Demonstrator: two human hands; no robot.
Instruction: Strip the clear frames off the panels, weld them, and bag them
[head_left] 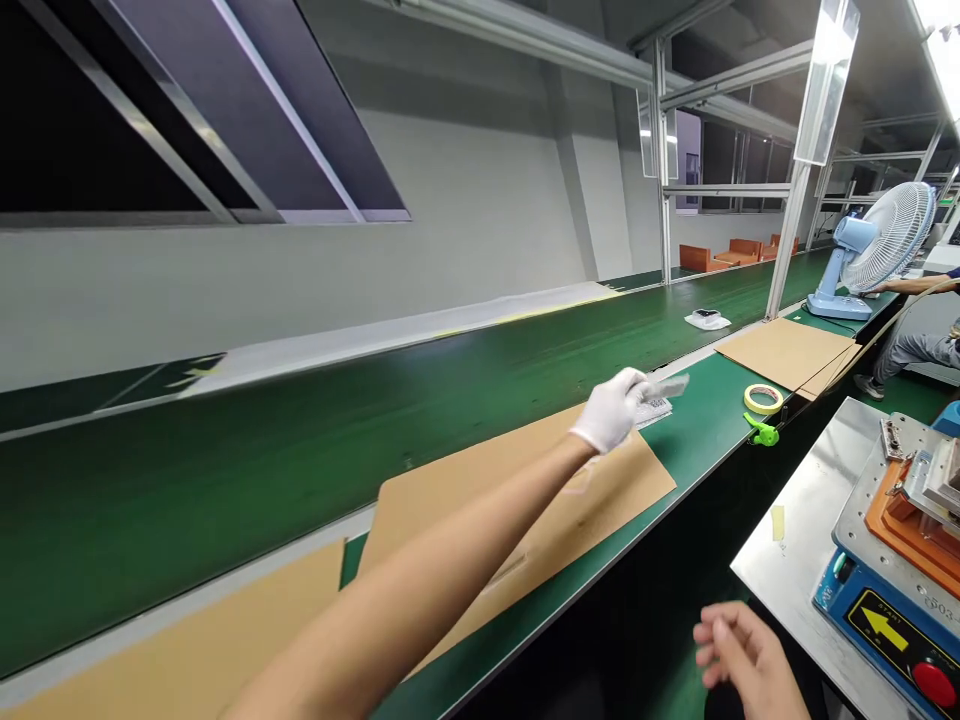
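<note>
My left hand (pixel 611 408), in a white glove, reaches out over the bench. Its fingers are closed on a small flat greyish piece (pixel 670 387), whose exact kind I cannot make out. Just beneath lies a white sheet with dark print (pixel 657 413), partly hidden by the hand. A brown cardboard sheet (pixel 600 510) lies under my left forearm. My right hand (pixel 750 660) is bare and hangs low beside the metal table, fingers loosely curled, thumb apart, holding nothing that I can see.
A green conveyor belt (pixel 300 450) runs along the bench. Yellow tape (pixel 763 399), a green tape cutter (pixel 762 431), another cardboard sheet (pixel 787 352) and a blue fan (pixel 862 250) lie to the right. A blue machine with a red button (pixel 934 684) stands on the metal table (pixel 806 490). Someone sits beyond.
</note>
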